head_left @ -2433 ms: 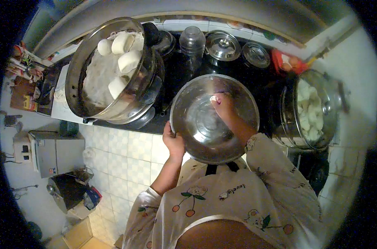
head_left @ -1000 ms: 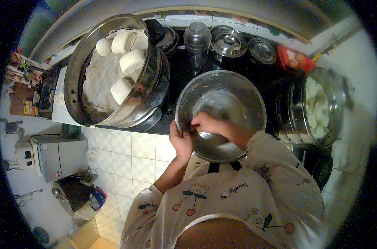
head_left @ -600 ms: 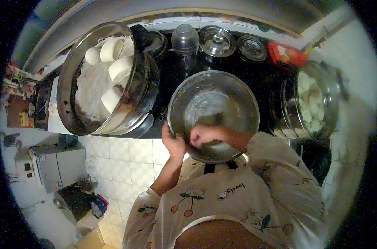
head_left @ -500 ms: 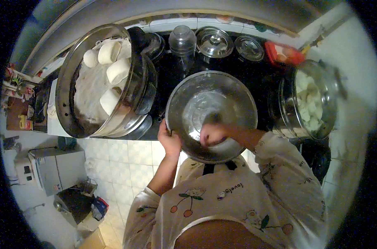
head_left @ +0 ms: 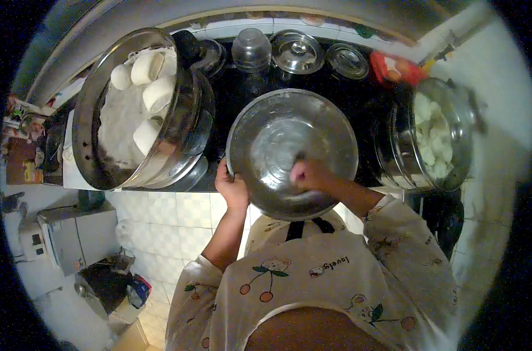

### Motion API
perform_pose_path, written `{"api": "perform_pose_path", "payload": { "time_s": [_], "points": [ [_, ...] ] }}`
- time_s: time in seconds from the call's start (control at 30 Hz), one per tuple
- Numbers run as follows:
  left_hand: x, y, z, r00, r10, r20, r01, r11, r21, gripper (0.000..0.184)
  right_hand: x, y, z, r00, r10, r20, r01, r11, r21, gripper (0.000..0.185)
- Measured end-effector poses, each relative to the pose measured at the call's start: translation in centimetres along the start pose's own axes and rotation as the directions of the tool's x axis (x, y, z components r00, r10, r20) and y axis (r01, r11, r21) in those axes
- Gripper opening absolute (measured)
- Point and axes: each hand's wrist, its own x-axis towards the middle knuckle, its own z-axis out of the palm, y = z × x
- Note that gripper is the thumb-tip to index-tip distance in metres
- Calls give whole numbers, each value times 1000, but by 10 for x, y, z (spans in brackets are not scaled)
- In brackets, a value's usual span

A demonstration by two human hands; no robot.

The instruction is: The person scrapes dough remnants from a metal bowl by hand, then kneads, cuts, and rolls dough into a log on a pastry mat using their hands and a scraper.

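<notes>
A large metal bowl [head_left: 277, 126] stands at the counter's front edge, its inner wall smeared with a pale film. My left hand [head_left: 232, 188] grips the bowl's left rim, thumb at the rim. Inside the bowl, low and right of its middle, is my right hand [head_left: 308, 175], closed and slightly blurred; whatever it may hold is hidden. To the left, a big steamer tier [head_left: 84, 126] lined with pale cloth [head_left: 119, 126] bears several white dough pieces [head_left: 158, 95]. On the right stands another steamer [head_left: 407, 146] with white pieces [head_left: 434, 137] under or behind a glass lid.
Along the back of the black counter [head_left: 231, 88] are a clear glass jar [head_left: 251, 51], a lidded metal pot [head_left: 298, 50], a glass lid [head_left: 347, 61] and a red bag [head_left: 396, 69] with eggs. A white cabinet [head_left: 81, 237] stands at the lower left on the tiled floor.
My right hand has moved from the bowl's upper part to its left side, then back right to the lower middle. My left hand has stayed on the rim. The view has shifted slightly.
</notes>
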Motion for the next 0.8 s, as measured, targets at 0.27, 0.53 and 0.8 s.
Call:
{"api": "perform_pose_path", "payload": {
  "time_s": [0.27, 0.53, 0.8],
  "points": [
    [-6, -3, 2, 1000, 13, 9, -13, 1000, 4, 39, -1, 28, 42, 990, 139, 4, -116, 838, -533, 23],
    [-13, 7, -4, 998, -57, 10, 57, 993, -100, 38, 24, -17, 2, 954, 298, -36, -164, 618, 769, 32],
    [-31, 1, -6, 999, -24, 46, 32, 980, -196, 40, 47, 3, 23, 884, 129, -449, -41, 979, 200, 17]
  ]
}}
